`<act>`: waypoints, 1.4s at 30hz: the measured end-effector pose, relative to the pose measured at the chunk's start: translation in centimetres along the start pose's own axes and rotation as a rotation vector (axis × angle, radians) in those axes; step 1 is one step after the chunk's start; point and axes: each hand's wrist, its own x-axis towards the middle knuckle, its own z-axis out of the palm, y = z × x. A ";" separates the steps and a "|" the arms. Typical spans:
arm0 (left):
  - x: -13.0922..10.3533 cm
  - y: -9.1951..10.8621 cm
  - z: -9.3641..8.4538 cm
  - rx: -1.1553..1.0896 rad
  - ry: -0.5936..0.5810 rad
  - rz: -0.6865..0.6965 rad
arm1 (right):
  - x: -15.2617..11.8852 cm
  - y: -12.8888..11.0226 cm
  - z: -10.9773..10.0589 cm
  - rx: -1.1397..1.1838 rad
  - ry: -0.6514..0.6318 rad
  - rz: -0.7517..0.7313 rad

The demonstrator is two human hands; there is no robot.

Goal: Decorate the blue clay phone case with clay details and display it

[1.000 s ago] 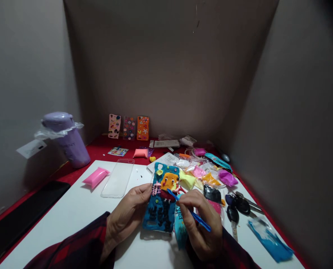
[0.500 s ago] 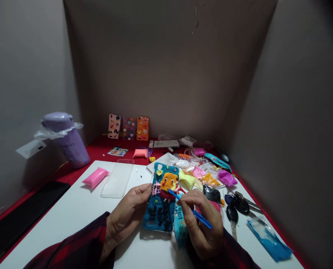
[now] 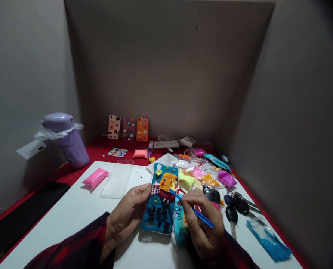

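Right hand (image 3: 202,224) pinches blue tool (image 3: 199,215); left hand (image 3: 129,213) grips decorated case (image 3: 159,209) by its side.
Tool tip touches case's orange patch; case is above white board (image 3: 79,220), near its front edge, clear case (image 3: 117,179) at board's far-left corner.

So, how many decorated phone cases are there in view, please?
4: blue case in the left hand; pink case, middle case and orange case upright at the back.

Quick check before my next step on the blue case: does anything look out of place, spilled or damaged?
Two small oddities: what look like keys lie beside the craft packets at right, and an unwrapped yellow lump sits loose on the red cloth. The blue case shows no obvious damage.
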 end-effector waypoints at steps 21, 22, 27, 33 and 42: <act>0.0 -0.1 -0.1 -0.012 0.004 -0.008 | 0.0 0.0 0.1 -0.033 -0.014 0.012; 0.0 -0.1 -0.1 -0.010 0.006 -0.010 | 0.0 -0.1 0.1 -0.028 -0.008 0.013; 0.0 0.0 0.0 0.008 0.006 -0.005 | 0.2 -0.1 0.0 0.012 0.013 -0.002; 0.0 0.0 0.1 0.014 0.010 -0.004 | 0.0 -0.1 0.1 -0.002 -0.014 0.016; 0.0 -0.1 -0.1 0.024 0.050 -0.002 | 0.0 -0.2 0.2 -0.017 -0.013 0.009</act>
